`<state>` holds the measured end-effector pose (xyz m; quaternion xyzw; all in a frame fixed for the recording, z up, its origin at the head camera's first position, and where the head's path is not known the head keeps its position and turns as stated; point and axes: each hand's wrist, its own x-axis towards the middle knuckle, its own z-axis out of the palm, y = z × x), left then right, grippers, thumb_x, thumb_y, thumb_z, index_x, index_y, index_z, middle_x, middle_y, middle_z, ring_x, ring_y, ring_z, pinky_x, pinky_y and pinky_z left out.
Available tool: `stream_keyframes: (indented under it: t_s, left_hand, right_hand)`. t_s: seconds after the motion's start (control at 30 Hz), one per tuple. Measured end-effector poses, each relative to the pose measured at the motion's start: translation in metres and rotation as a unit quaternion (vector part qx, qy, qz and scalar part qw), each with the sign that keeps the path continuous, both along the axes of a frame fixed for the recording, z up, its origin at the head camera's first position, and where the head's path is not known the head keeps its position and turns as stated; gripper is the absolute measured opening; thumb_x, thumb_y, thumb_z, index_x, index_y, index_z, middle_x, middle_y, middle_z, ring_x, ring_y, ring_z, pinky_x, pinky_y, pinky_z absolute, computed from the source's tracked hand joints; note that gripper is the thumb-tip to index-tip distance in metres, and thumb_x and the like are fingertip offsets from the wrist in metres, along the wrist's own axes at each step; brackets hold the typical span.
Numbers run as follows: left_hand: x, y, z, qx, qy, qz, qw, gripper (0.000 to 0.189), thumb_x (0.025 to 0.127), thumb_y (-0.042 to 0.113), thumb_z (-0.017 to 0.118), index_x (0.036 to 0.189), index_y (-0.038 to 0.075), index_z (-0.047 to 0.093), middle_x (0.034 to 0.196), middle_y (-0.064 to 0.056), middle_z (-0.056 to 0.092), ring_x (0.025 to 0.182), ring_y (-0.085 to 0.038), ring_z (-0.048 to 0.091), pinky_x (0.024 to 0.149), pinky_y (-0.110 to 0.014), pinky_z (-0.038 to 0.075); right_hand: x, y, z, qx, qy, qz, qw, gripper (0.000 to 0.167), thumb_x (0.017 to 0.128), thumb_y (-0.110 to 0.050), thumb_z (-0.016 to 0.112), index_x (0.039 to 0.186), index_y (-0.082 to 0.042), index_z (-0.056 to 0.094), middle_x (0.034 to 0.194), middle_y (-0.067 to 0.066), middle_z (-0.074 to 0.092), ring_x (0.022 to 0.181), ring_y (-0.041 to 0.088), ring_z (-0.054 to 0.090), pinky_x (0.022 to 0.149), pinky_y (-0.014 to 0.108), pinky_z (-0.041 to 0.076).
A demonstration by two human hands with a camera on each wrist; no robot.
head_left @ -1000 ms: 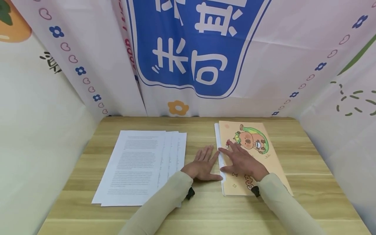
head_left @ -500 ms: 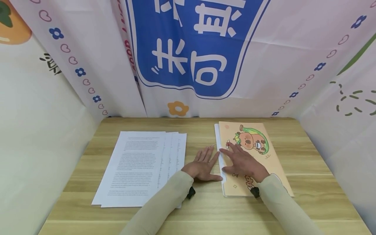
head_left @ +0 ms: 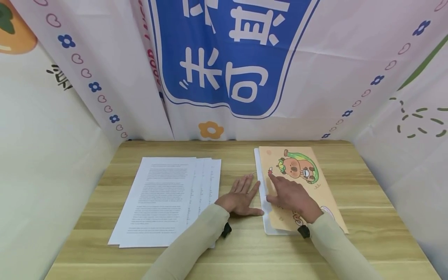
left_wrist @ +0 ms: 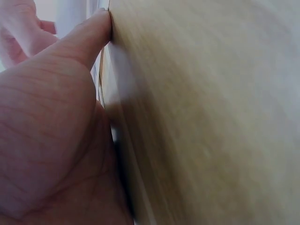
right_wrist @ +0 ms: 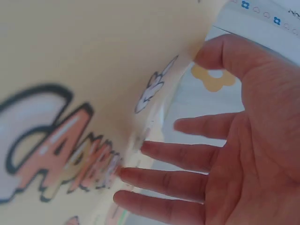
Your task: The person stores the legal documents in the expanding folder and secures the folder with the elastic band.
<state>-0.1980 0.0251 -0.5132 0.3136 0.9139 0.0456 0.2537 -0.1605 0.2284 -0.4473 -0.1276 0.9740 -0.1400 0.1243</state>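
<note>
A booklet or folder with a peach cover (head_left: 323,194) and a capybara cartoon lies at the right of the table. Its white lower layer (head_left: 271,226) shows along the left side. My left hand (head_left: 240,200) rests flat with spread fingers beside that edge, thumb and index tips at it. My right hand (head_left: 292,196) is at the cover's left edge, which stands raised, most at the near corner. In the right wrist view the thumb touches the cover's edge, while the fingers (right_wrist: 180,157) reach straight towards the cover, some tips meeting it.
Overlapping printed sheets (head_left: 161,194) lie on the left of the wooden table (head_left: 238,252). A white patterned cloth (head_left: 315,97) hangs behind and at both sides. Thin lines (head_left: 254,172) stick out from the booklet's left edge.
The cover's left edge has come up and shifted right, showing more white beneath. My right hand has drawn slightly right, its fingers closer together. The left hand has stayed put.
</note>
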Motion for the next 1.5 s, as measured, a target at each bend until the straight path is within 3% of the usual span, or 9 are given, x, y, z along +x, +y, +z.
stream_keyframes:
  t_s: [0.2,0.3,0.47,0.57,0.77,0.9,1.03,1.23,1.5]
  left_hand:
    - [0.000,-0.001,-0.001,0.006,-0.004,0.002,1.0000,0.110,0.090,0.084,0.044,0.163,0.027,-0.014,0.164,-0.006,-0.032,0.147,-0.023,-0.032,0.116,-0.043,-0.021]
    - [0.000,0.000,-0.002,0.007,-0.004,0.002,1.0000,0.110,0.090,0.083,0.044,0.163,0.027,-0.015,0.164,-0.006,-0.033,0.147,-0.022,-0.033,0.116,-0.043,-0.021]
    - [0.000,0.000,-0.001,0.008,-0.002,0.002,1.0000,0.110,0.090,0.082,0.045,0.163,0.026,-0.015,0.164,-0.006,-0.033,0.147,-0.023,-0.032,0.115,-0.043,-0.021]
    - [0.001,-0.001,0.002,0.004,0.001,0.003,1.0000,0.109,0.091,0.082,0.045,0.163,0.026,-0.014,0.165,-0.006,-0.031,0.148,-0.023,-0.031,0.116,-0.043,-0.020]
    - [0.008,-0.001,0.017,-0.008,0.015,0.001,0.9999,0.108,0.091,0.081,0.044,0.165,0.024,-0.009,0.168,-0.009,-0.023,0.152,-0.026,-0.023,0.120,-0.043,-0.012]
    - [0.010,-0.002,0.020,0.003,0.012,0.008,0.9999,0.107,0.091,0.080,0.047,0.165,0.024,-0.007,0.168,-0.009,-0.022,0.152,-0.025,-0.023,0.120,-0.045,-0.013]
    - [0.014,-0.003,0.023,0.023,0.027,0.007,0.9994,0.106,0.092,0.077,0.051,0.167,0.022,0.000,0.170,-0.010,-0.015,0.154,-0.026,-0.016,0.121,-0.046,-0.008]
    - [0.022,-0.006,0.025,0.058,0.051,-0.009,0.9970,0.101,0.097,0.068,0.055,0.167,0.015,0.006,0.171,-0.014,-0.006,0.156,-0.028,-0.005,0.123,-0.046,-0.001]
    - [0.041,-0.022,0.037,0.138,0.058,0.022,0.9885,0.093,0.100,0.060,0.057,0.165,0.009,0.016,0.171,-0.015,0.005,0.156,-0.024,0.004,0.123,-0.049,0.005]
  right_hand:
    - [0.008,-0.002,0.011,0.015,0.037,-0.018,0.9990,0.065,0.091,-0.034,0.067,0.142,0.002,0.054,0.119,0.023,0.066,0.075,0.023,0.058,0.060,0.038,0.049]
    - [0.012,-0.003,0.016,0.021,0.062,-0.020,0.9977,0.049,0.088,-0.032,0.066,0.123,0.002,0.066,0.095,0.014,0.068,0.062,0.018,0.053,0.050,0.033,0.043]
    - [0.016,-0.002,0.024,0.001,0.094,-0.015,0.9955,0.027,0.088,-0.026,0.066,0.098,-0.002,0.073,0.072,0.000,0.063,0.051,0.012,0.048,0.044,0.030,0.039]
    - [0.017,0.001,0.029,-0.020,0.100,-0.012,0.9947,0.024,0.089,-0.022,0.066,0.097,-0.001,0.076,0.065,-0.003,0.060,0.048,0.011,0.047,0.044,0.029,0.039]
    - [0.018,0.011,0.036,-0.060,0.102,0.002,0.9930,0.019,0.094,-0.015,0.063,0.091,-0.002,0.076,0.060,-0.008,0.060,0.048,0.006,0.053,0.049,0.030,0.045]
    - [0.018,0.020,0.037,-0.088,0.111,0.014,0.9898,0.019,0.096,-0.010,0.061,0.081,-0.007,0.073,0.057,-0.010,0.054,0.048,0.005,0.051,0.050,0.029,0.043]
    - [0.018,0.029,0.040,-0.133,0.096,0.017,0.9864,0.025,0.097,-0.005,0.058,0.075,-0.009,0.069,0.056,-0.009,0.050,0.047,0.008,0.047,0.052,0.028,0.041]
    - [0.019,0.044,0.039,-0.187,0.069,0.010,0.9798,0.026,0.100,-0.001,0.054,0.083,-0.008,0.071,0.058,-0.007,0.055,0.045,0.010,0.050,0.049,0.028,0.043]
    - [0.021,0.052,0.038,-0.219,0.052,-0.017,0.9741,0.027,0.101,-0.003,0.051,0.081,-0.010,0.069,0.057,-0.004,0.054,0.049,0.013,0.052,0.060,0.030,0.046]
